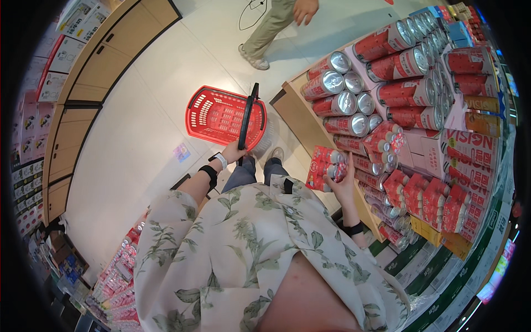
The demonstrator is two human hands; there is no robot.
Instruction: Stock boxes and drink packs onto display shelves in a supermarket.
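My left hand (233, 152) grips the black handle (248, 112) of a red plastic shopping basket (199, 132). Inside the basket I see only its slotted floor and walls. In my right hand (343, 181) is a red-wrapped multipack of small bottles (321, 166), held beside the display. Just beyond it, a similar pack (383, 141) rests on the stacked red cans (334, 83). Several more red multipacks (415, 195) stand in a row to the right of my right hand.
A wooden-sided display stand (296, 110) carries the cans. Past the basket, a person in green trousers (267, 31) stands on the tiled floor (153, 103). Wooden cabinets (97, 66) with boxed goods run along the left. Packaged goods (120, 278) fill a display at lower left.
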